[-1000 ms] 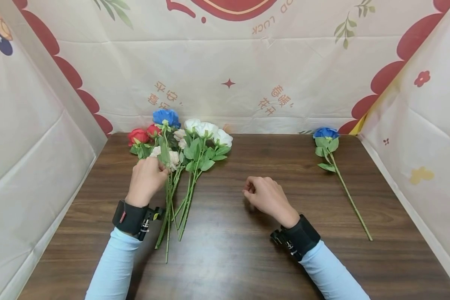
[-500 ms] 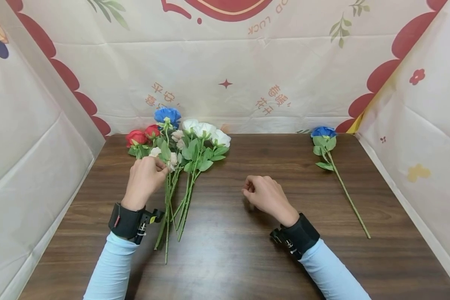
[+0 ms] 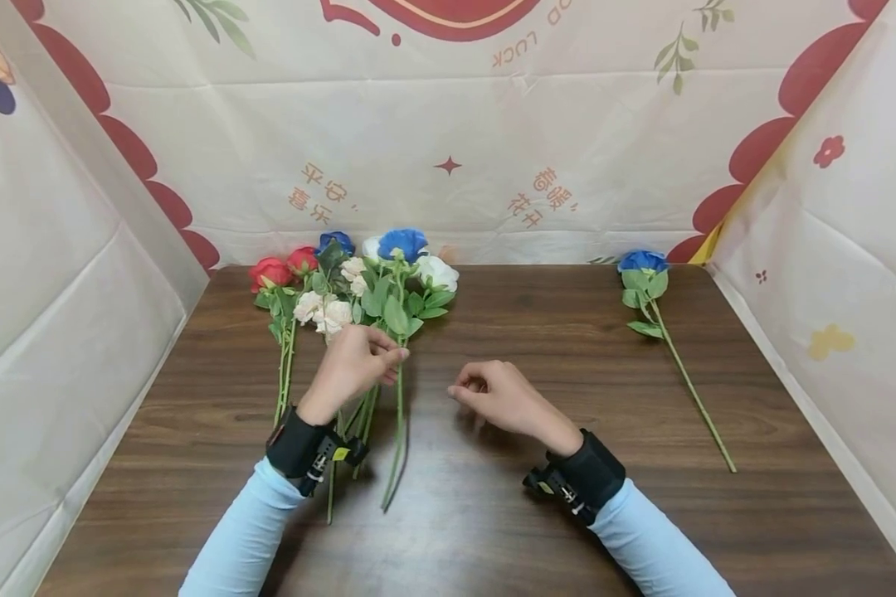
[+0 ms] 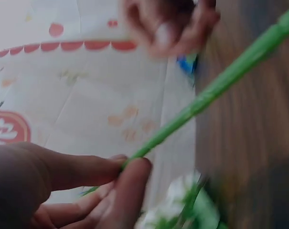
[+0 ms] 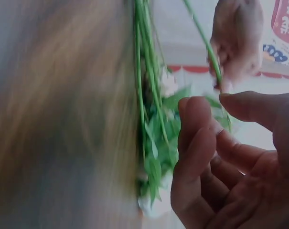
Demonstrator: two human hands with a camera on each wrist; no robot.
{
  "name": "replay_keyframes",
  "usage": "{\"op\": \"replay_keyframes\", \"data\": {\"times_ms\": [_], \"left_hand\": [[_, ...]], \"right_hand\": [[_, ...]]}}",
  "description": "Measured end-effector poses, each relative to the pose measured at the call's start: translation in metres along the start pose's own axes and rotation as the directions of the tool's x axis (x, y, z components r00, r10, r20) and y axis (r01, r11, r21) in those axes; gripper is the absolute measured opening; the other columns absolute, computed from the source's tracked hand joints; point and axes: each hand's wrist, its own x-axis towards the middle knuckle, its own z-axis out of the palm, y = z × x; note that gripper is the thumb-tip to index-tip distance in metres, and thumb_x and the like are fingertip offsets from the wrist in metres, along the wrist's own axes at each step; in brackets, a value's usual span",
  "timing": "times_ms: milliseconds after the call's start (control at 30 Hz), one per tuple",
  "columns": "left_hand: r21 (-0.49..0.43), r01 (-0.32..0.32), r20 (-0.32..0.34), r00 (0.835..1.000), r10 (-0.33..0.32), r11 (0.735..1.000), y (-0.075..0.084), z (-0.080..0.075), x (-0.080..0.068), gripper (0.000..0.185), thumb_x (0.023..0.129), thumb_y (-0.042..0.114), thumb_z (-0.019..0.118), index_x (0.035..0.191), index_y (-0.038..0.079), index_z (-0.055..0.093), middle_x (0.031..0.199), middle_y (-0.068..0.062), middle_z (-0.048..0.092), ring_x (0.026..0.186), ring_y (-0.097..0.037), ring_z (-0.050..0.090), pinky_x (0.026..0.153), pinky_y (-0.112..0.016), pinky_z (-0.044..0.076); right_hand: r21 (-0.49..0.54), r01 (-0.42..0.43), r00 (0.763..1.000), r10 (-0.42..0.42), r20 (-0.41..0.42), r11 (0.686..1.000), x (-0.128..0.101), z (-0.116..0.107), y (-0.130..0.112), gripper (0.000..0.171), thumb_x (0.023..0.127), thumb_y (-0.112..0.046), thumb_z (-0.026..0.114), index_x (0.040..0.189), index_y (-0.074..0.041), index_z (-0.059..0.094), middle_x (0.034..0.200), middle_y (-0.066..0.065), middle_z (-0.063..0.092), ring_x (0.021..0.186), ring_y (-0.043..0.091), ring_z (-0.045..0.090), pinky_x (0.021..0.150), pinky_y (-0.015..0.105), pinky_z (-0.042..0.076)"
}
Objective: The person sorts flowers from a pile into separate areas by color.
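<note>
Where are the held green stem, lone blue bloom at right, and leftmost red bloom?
Held slender green flower stem (image 4: 211,92): left wrist view, mid-stem.
Lone blue bloom (image 3: 643,259): head view, petals.
Leftmost round red bloom (image 3: 272,270): head view, petals.

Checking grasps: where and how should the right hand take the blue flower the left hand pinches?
Probably a pinch on the bare stem, just below the left hand, with the right hand coming from the right: the stem is thin and leafless there and its right side faces that hand, while leaves crowd higher up.

Held flower (image 3: 396,317), bunched stems (image 5: 143,21) obstruct left, gaps unclear; tabletop (image 3: 552,323) free toward lone rose (image 3: 648,286)
</note>
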Motion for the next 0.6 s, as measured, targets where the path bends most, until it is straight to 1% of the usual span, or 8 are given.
{"op": "replay_keyframes", "data": {"times_ms": [67, 133, 200, 300, 433, 533, 600], "left_hand": [[-0.059, -0.02, 0.012, 1.0, 0.02, 0.998, 0.004, 0.011, 0.001, 0.014, 0.093, 0.016, 0.077, 0.096, 0.003, 0.078, 0.074, -0.007, 0.077, 0.066, -0.028, 0.077, 0.065, -0.045, 0.063], [-0.108, -0.027, 0.019, 0.999, 0.029, 0.994, 0.007, 0.021, 0.001, 0.012, 0.093, 0.016, 0.078, 0.094, 0.004, 0.078, 0.072, -0.007, 0.077, 0.064, -0.028, 0.076, 0.066, -0.049, 0.063], [-0.145, -0.035, 0.016, 0.999, 0.038, 0.989, 0.009, 0.03, 0.0, 0.011, 0.092, 0.016, 0.079, 0.093, 0.004, 0.078, 0.071, -0.007, 0.077, 0.062, -0.025, 0.076, 0.067, -0.051, 0.062], [-0.176, -0.064, 0.001, 0.998, 0.065, 0.982, 0.012, 0.039, -0.002, 0.011, 0.092, 0.015, 0.079, 0.092, 0.004, 0.078, 0.071, -0.008, 0.077, 0.058, -0.018, 0.075, 0.066, -0.051, 0.062], [-0.208, -0.106, -0.027, 0.994, 0.103, 0.972, 0.013, 0.045, -0.004, 0.011, 0.093, 0.014, 0.078, 0.091, 0.003, 0.077, 0.072, -0.01, 0.077, 0.056, -0.015, 0.074, 0.065, -0.052, 0.062], [-0.237, -0.105, -0.029, 0.994, 0.101, 0.966, 0.012, 0.046, -0.004, 0.012, 0.093, 0.014, 0.077, 0.092, 0.002, 0.077, 0.073, -0.011, 0.077, 0.056, -0.015, 0.074, 0.066, -0.054, 0.062], [-0.248, -0.101, -0.025, 0.995, 0.098, 0.963, 0.012, 0.046, -0.004, 0.013, 0.094, 0.015, 0.077, 0.094, 0.002, 0.077, 0.073, -0.012, 0.077, 0.057, -0.016, 0.074, 0.066, -0.054, 0.062]], "right_hand": [[0.071, 0.009, 0.999, -0.012, 0.041, 0.997, 0.0, 0.004, -0.003, 0.025, 0.104, -0.028, 0.063, 0.106, -0.005, 0.074, 0.085, 0.015, 0.075, 0.06, 0.034, 0.071, 0.054, 0.032, 0.056], [0.112, 0.013, 0.998, -0.02, 0.062, 0.994, 0.001, 0.009, -0.006, 0.027, 0.103, -0.029, 0.064, 0.107, -0.005, 0.074, 0.085, 0.018, 0.075, 0.061, 0.038, 0.07, 0.052, 0.032, 0.055], [0.133, 0.02, 0.997, -0.03, 0.071, 0.991, 0.001, 0.013, -0.007, 0.026, 0.103, -0.029, 0.064, 0.106, -0.005, 0.074, 0.083, 0.018, 0.074, 0.06, 0.038, 0.07, 0.05, 0.032, 0.054], [0.145, 0.034, 0.997, -0.045, 0.07, 0.989, 0.001, 0.018, -0.008, 0.024, 0.103, -0.027, 0.065, 0.102, -0.005, 0.073, 0.081, 0.017, 0.074, 0.059, 0.035, 0.069, 0.048, 0.031, 0.053], [0.158, 0.049, 0.997, -0.058, 0.054, 0.986, 0.0, 0.021, -0.009, 0.022, 0.104, -0.02, 0.063, 0.097, -0.001, 0.071, 0.078, 0.016, 0.073, 0.056, 0.027, 0.067, 0.049, 0.029, 0.052], [0.165, 0.049, 0.998, -0.055, 0.035, 0.985, -0.001, 0.021, -0.012, 0.021, 0.103, -0.019, 0.064, 0.094, -0.001, 0.071, 0.076, 0.017, 0.073, 0.055, 0.022, 0.066, 0.05, 0.029, 0.054], [0.164, 0.05, 0.998, -0.055, 0.023, 0.985, -0.002, 0.021, -0.015, 0.02, 0.102, -0.018, 0.065, 0.091, -0.003, 0.071, 0.074, 0.017, 0.073, 0.055, 0.023, 0.066, 0.051, 0.03, 0.055]]}}
